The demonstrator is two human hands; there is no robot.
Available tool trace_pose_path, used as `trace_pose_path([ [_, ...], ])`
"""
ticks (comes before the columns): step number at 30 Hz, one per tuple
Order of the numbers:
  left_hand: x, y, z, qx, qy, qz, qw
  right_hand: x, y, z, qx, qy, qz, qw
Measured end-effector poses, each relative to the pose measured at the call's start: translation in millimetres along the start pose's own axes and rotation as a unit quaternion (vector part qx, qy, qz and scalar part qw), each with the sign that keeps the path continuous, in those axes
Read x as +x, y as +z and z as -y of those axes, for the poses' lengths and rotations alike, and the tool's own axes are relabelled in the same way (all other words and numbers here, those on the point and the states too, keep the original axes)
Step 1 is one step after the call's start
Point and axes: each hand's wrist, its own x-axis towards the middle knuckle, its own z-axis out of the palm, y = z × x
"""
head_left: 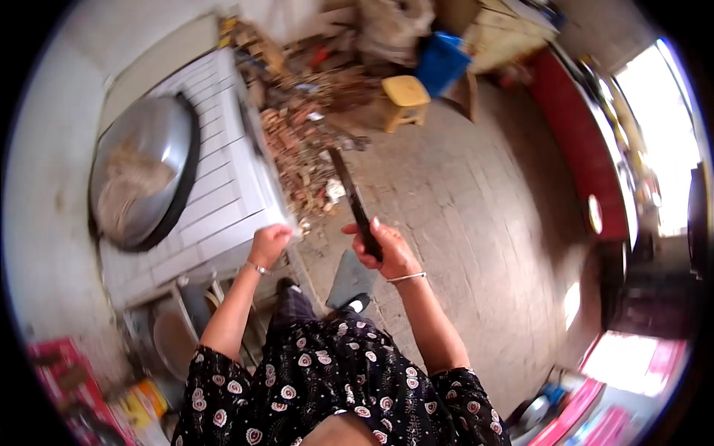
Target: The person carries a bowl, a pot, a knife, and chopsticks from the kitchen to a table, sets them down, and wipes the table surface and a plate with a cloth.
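My right hand (388,251) is wrapped round the lower end of a long, narrow dark tool (352,195), whose blade-like upper part points up and to the left over the floor. My left hand (271,244) is closed near the front corner of a white tiled counter (216,201); whether anything is inside it is too small to tell. A large metal wok (152,156) is set into the counter, with a pale brownish cloth-like thing (132,182) lying in or on it.
Wood scraps (294,145) lie heaped beside the counter. A yellow stool (406,92) and a blue container (442,64) stand beyond. A red-fronted cabinet (569,141) runs along the right. Below the counter are shelves with pans (172,342). A grey-green flat piece (351,281) lies near my feet.
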Motion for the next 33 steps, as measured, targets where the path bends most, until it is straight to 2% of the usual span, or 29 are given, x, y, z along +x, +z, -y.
trace_pose_path([
  [4,9,102,-35,-0.059,0.057,0.118,0.99,-89,-85,-2,0.03,-0.061,-0.101,0.993],
  [7,-1,158,-74,-0.039,0.046,0.195,0.979,-157,-145,-18,0.063,-0.117,-0.183,0.974],
  [12,-1,210,-91,0.035,0.027,0.277,0.96,-229,-221,-48,0.153,-0.165,-0.306,0.925],
  [15,24,234,-94,0.031,0.021,0.3,0.953,-252,-255,-41,0.178,-0.196,-0.36,0.895],
  [17,49,252,-87,0.019,0.022,0.302,0.953,-256,-275,-33,0.192,-0.219,-0.382,0.877],
  [23,127,310,-138,0.02,0.028,0.316,0.948,-269,-326,27,0.191,-0.259,-0.422,0.848],
  [25,150,335,-166,0.011,0.034,0.31,0.95,-271,-345,48,0.204,-0.252,-0.428,0.843],
  [28,186,379,-210,-0.049,0.032,0.365,0.929,-281,-368,77,0.231,-0.298,-0.428,0.821],
  [29,198,394,-223,-0.008,0.066,0.381,0.922,-286,-371,84,0.238,-0.312,-0.431,0.813],
  [33,214,466,-293,0.026,0.1,0.427,0.898,-318,-393,91,0.278,-0.34,-0.455,0.775],
])
